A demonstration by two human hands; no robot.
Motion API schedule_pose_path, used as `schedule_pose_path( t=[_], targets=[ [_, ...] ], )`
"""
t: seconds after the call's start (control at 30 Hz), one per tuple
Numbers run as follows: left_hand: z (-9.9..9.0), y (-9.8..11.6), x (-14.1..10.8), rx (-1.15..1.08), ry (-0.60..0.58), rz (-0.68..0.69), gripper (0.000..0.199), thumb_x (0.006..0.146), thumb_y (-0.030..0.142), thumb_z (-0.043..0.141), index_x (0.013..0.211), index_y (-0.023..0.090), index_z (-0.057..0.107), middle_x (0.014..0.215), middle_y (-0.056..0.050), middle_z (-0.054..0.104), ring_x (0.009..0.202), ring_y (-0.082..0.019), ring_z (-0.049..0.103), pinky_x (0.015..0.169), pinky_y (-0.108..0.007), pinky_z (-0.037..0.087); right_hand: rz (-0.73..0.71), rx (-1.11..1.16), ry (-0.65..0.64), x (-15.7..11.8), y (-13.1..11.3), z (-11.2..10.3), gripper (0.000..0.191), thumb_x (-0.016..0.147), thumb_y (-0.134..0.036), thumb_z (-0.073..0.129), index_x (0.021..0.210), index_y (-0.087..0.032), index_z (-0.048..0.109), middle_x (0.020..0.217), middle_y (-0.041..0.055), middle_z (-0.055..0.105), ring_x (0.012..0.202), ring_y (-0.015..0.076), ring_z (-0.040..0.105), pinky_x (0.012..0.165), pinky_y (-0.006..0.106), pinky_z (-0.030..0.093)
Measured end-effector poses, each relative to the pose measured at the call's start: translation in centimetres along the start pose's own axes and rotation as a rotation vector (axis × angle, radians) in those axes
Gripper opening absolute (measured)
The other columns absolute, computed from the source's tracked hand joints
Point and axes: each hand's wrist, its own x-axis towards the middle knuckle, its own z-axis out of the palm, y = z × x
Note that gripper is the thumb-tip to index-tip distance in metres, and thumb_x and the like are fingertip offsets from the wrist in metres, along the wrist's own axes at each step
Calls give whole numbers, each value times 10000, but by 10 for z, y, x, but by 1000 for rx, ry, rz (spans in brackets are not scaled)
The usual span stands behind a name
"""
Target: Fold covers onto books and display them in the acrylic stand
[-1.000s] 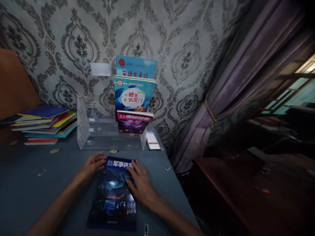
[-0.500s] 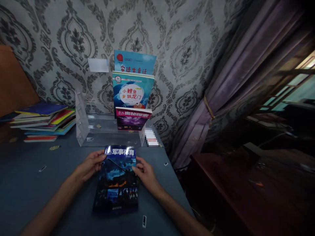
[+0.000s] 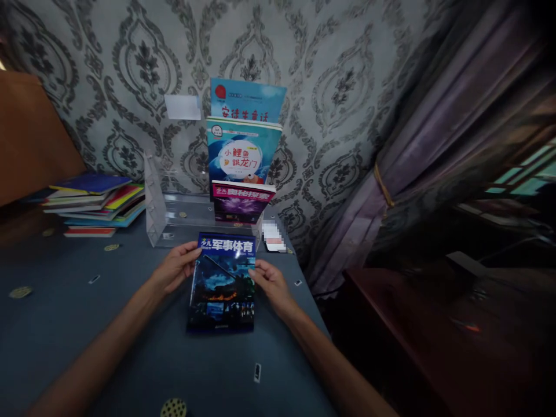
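A dark blue book (image 3: 223, 284) with a tank on its cover is held between my two hands, its top edge tilted up toward the stand. My left hand (image 3: 179, 267) grips its upper left edge, thumb on the cover. At the right edge, my right hand (image 3: 271, 284) pinches it the same way. Just behind is a clear acrylic stand (image 3: 155, 202) with stepped tiers. On its right side three books stand one behind another: a purple-pink book (image 3: 241, 202) in front, a teal book (image 3: 243, 153) in the middle, a light blue book (image 3: 249, 98) at the back.
A pile of several books (image 3: 98, 200) lies left of the stand, near an orange-brown panel (image 3: 39, 133). A blurred white item (image 3: 273, 236) lies by the stand's right end. Beyond the table's right edge are a purple curtain (image 3: 369, 174) and a dark red surface (image 3: 391, 313).
The dark blue book has moved forward toward the stand and its upper edge has risen, with both hands still on it. The view has shifted slightly.
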Motion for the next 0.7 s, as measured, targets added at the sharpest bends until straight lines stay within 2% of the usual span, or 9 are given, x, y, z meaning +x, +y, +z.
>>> schedule_pose_path(
  t=[0.17,0.37,0.53,0.7],
  targets=[
    [4,-5,5,47,8,43,455,632,414,943,939,143,746,853,-56,776,672,-128,702,665,-223,594,-28,-101,32,4,-2,-6,494,736,-660,802,897,-204,701,613,-51,517,539,89,400,495,210,338],
    [1,-14,2,110,32,37,501,627,504,924,927,141,751,824,-66,765,650,-135,679,618,-230,564,-11,-111,5,4,6,-4,495,753,-656,783,919,-198,695,618,-43,532,499,85,402,432,204,372],
    [7,3,7,183,29,82,506,645,528,904,951,154,757,855,-62,771,697,-151,688,659,-241,553,-71,-152,27,11,-10,-2,467,748,-630,788,911,-204,691,712,-10,606,546,104,459,435,208,406],
    [19,28,25,250,32,163,539,611,562,906,949,168,760,843,-39,763,687,-139,664,626,-220,520,-165,-213,15,30,-39,-7,451,748,-636,769,865,-213,664,654,-33,548,533,111,449,444,225,424]
  ],
)
